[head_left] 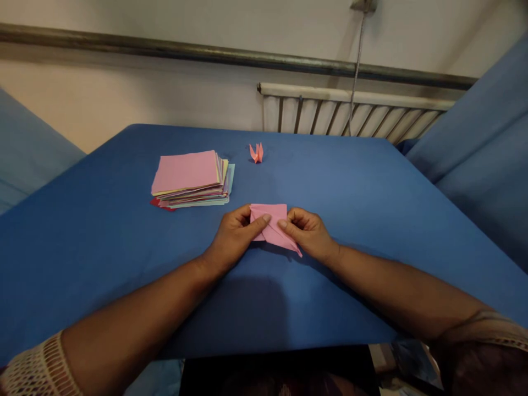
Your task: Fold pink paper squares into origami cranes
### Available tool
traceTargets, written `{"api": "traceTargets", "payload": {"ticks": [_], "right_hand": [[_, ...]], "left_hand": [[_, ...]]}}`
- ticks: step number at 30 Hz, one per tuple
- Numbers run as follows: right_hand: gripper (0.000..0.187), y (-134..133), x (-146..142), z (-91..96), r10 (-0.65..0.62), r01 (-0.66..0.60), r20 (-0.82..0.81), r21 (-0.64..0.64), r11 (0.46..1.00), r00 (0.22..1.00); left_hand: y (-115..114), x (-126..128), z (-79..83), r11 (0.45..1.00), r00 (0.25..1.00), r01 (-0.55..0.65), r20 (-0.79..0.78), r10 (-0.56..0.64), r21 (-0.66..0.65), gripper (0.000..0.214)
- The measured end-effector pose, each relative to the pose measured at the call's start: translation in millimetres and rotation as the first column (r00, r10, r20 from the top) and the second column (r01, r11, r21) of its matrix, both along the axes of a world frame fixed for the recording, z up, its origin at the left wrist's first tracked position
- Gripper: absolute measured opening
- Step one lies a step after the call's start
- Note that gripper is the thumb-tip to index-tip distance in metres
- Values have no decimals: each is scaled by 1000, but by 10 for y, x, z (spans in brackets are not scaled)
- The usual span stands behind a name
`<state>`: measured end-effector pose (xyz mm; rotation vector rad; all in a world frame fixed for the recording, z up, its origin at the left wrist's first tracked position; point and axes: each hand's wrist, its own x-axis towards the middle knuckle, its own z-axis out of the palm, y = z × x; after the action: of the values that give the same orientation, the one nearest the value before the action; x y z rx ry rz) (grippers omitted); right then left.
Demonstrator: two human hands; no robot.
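Observation:
A partly folded sheet of pink origami paper point(277, 234) is held up just above the blue table, with creases across it and a flap hanging at its lower right. My left hand point(236, 234) grips its left side, thumb lying across the front and fingers behind. On the right side, my right hand point(308, 231) pinches the paper between thumb and curled fingers. The fingers behind the paper are hidden.
A stack of coloured paper sheets point(187, 173), pink on top, lies at the table's left back. A folded pink paper crane point(256, 153) stands behind my hands. Beyond the blue tabletop point(342, 181) are a radiator point(355, 99) and a wall pipe point(198, 53).

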<state>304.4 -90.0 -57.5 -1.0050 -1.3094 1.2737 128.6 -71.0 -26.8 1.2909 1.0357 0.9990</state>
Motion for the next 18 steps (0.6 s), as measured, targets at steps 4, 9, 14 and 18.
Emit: {"api": "traceTargets", "payload": {"ticks": [4, 9, 14, 18], "right_hand": [[37, -52, -38, -14, 180, -186, -64, -98, 978, 982], [37, -38, -66, -60, 162, -179, -117, -152, 972, 980], [34, 46, -3, -34, 32, -61, -213, -132, 989, 977], [37, 30, -22, 8, 30, -64, -256, -127, 990, 966]], "left_hand": [[22, -6, -11, 989, 991, -132, -6, 132, 65, 21], [78, -36, -63, 980, 978, -196, 74, 193, 36, 23], [103, -61, -113, 982, 976, -136, 155, 155, -127, 26], [73, -33, -101, 979, 971, -123, 182, 153, -165, 27]]}}
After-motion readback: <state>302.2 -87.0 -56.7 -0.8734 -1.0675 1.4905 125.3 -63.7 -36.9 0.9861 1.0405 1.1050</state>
